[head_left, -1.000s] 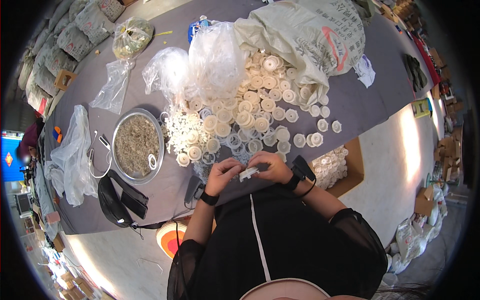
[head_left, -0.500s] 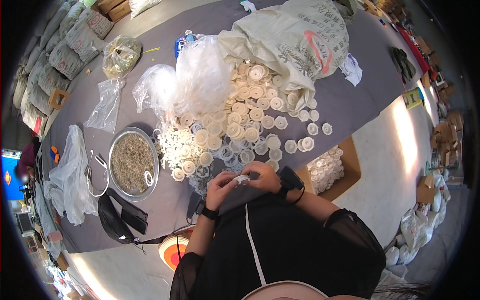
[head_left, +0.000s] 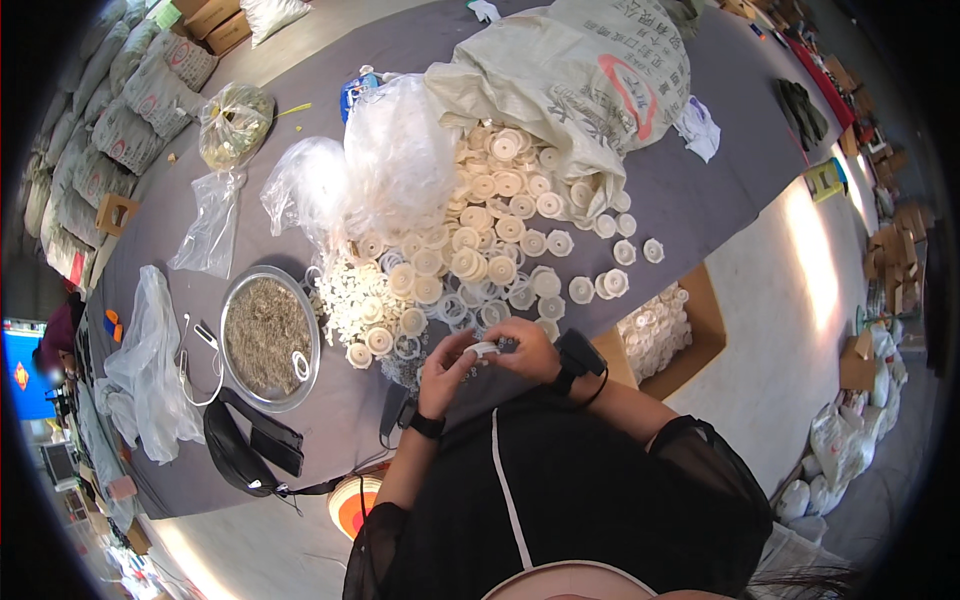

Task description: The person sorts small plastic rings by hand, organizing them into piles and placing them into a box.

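A small white round plastic part (head_left: 484,349) is held close to the table's near edge. My right hand (head_left: 530,352) pinches it between thumb and fingers. My left hand (head_left: 442,378) reaches its left side, thumb and fingertips closed about it; the exact contact is too small to see. Just beyond my hands lies a heap of cream plastic discs (head_left: 465,262) with notched rims. Clear plastic rings (head_left: 452,308), small white pieces (head_left: 350,305) and a pile of small grey parts (head_left: 405,372) lie at its near and left sides.
A round metal tray (head_left: 232,388) of small brownish parts stands left, near a black waist bag (head_left: 232,450) and a phone (head_left: 276,446). A large woven sack (head_left: 570,85) and clear plastic bags (head_left: 398,150) lie behind the heap. Right of the table is a cardboard box (head_left: 700,335) of white parts.
My left hand's fingers have spread slightly and shifted a little to the right. The right hand stays near its place with the white part. The whole view has shifted slightly.
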A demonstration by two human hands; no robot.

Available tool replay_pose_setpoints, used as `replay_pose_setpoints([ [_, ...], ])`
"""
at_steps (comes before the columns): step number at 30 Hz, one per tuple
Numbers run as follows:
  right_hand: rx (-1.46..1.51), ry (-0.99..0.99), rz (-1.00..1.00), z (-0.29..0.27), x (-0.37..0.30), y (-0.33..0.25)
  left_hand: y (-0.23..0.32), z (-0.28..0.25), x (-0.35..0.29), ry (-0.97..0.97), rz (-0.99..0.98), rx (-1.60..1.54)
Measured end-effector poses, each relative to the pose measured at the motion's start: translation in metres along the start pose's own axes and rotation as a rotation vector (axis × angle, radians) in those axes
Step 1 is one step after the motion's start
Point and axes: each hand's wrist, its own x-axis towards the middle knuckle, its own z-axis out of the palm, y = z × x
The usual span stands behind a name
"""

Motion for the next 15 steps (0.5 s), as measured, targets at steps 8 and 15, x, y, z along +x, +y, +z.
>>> replay_pose_setpoints([
  [8, 0.057, 0.082, 0.115, 0.000, -0.018, 0.021, -0.008, 0.002, 0.010, -0.066, -0.067, 0.091],
  [15, 0.100, 0.212, 0.140, -0.013, -0.043, 0.029, -0.011, 0.024, 0.027, -0.196, -0.153, 0.014],
])
